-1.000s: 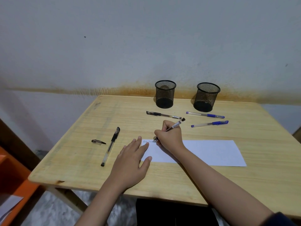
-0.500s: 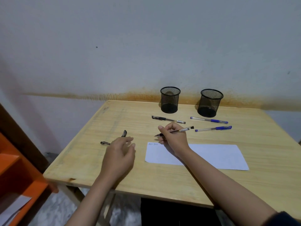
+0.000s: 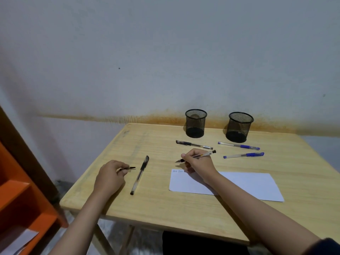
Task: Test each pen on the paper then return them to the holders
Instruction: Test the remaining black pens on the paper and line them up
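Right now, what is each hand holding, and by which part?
The right hand grips an uncapped black pen around its lower barrel, near the tip. The left hand pinches the pen cap by one end.

Two black mesh holders (image 3: 196,124), two blue pens (image 3: 239,145), white paper (image 3: 244,184), orange shelf (image 3: 16,196).

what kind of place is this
Probably a plain room at home or a small study corner: a bare wooden table against a stained wall, two mesh pen holders, and an orange shelf.
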`<state>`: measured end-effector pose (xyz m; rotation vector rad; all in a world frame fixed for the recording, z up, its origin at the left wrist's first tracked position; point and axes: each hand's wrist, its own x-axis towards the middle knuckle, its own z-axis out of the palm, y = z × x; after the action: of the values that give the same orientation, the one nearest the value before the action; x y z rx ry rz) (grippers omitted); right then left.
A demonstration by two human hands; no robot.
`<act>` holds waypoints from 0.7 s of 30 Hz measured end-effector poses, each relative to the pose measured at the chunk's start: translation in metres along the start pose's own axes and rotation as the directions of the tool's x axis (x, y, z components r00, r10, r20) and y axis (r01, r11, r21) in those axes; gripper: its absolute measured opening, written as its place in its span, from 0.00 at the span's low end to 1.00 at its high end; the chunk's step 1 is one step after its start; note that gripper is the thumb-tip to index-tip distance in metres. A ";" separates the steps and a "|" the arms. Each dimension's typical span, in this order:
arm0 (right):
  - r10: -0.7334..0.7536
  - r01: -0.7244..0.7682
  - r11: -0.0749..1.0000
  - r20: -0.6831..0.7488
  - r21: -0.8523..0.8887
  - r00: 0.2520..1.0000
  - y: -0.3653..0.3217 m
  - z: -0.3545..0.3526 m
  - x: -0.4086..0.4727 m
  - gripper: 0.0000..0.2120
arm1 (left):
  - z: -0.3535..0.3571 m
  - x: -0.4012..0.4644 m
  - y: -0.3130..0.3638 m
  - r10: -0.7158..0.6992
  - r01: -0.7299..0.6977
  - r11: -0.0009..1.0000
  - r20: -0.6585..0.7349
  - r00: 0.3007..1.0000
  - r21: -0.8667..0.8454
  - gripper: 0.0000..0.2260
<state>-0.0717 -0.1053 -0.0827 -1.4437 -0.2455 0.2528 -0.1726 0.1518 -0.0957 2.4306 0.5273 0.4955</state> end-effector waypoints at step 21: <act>-0.274 0.312 0.934 0.210 -0.173 0.938 -0.040 0.006 -0.035 0.03 | 0.013 -0.033 0.088 0.152 -0.100 0.816 0.044 0.987 -0.570 0.11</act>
<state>-0.1059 -0.1154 -0.0428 -1.5644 -0.6493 0.1159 -0.1722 0.0644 -0.0580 1.9018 0.1420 0.5106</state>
